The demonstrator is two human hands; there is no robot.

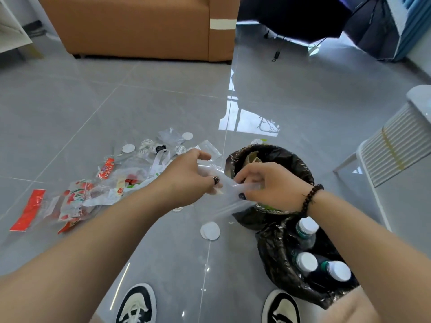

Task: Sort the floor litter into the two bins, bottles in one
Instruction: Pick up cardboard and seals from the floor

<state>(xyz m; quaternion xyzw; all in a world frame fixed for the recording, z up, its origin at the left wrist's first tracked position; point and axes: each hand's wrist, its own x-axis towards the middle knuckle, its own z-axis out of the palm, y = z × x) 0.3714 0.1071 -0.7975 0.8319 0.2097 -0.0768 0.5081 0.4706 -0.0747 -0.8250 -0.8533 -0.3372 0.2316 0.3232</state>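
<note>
Both my hands hold one clear plastic bag [229, 201] beside the far bin. My left hand [189, 180] grips its left end; my right hand [268, 185] pinches its right end over the bin's rim. The far bin [300, 164], lined in black, holds brownish litter. The near bin [275, 257], also lined in black, holds three white-capped bottles [305, 262]. A heap of litter [98, 187] lies on the floor to the left: red-and-white wrappers, clear bags, white round discs. One white disc [210, 230] lies close to my feet.
A brown sofa [140, 26] stands at the back. A white slatted appliance [396, 145] is on the right, a dark open umbrella [326, 19] at the back right. My two shoes [137, 304] show at the bottom edge on grey tiles.
</note>
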